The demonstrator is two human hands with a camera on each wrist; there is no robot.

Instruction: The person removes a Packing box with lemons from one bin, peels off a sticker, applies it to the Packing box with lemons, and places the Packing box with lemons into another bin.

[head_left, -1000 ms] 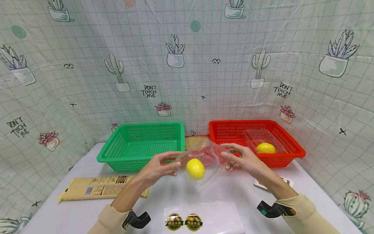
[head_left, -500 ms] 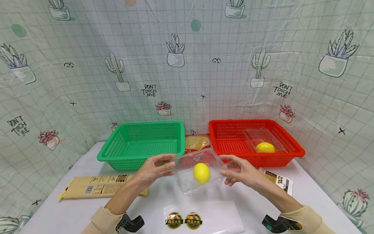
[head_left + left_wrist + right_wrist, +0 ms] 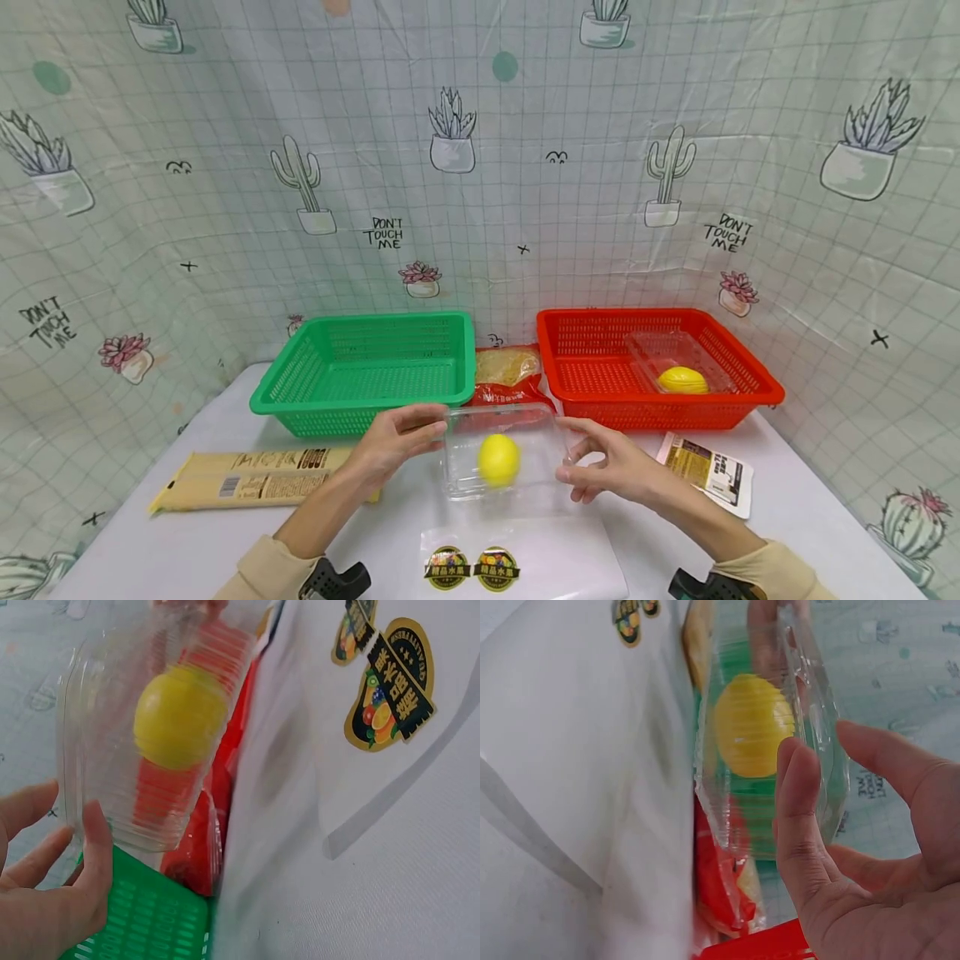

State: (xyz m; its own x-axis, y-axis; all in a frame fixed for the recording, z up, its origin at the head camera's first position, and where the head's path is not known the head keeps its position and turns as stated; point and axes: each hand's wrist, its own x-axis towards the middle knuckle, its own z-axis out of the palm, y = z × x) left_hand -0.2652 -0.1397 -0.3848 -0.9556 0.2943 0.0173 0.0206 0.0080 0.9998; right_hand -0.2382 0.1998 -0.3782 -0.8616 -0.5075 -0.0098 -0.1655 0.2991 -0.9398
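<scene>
Pinching box (image 3: 534,460) by opposite short ends: left end grasped in left hand (image 3: 397,443), right end in right hand (image 3: 611,465). Located just beyond sheet (image 3: 566,552), apparently raised off tabletop (image 3: 645,542), with lemon (image 3: 498,460) inside. Aligned with long axis from hand to hand, roughly parallel to far edge of sheet. Centred, nearer to neither hand. Judged to require keeping both ends level.

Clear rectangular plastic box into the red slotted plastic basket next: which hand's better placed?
Right, probably: the right hand grips the box by its right end, nearer the red basket. The left hand holds the opposite end, nearer the green slotted plastic basket.
</scene>
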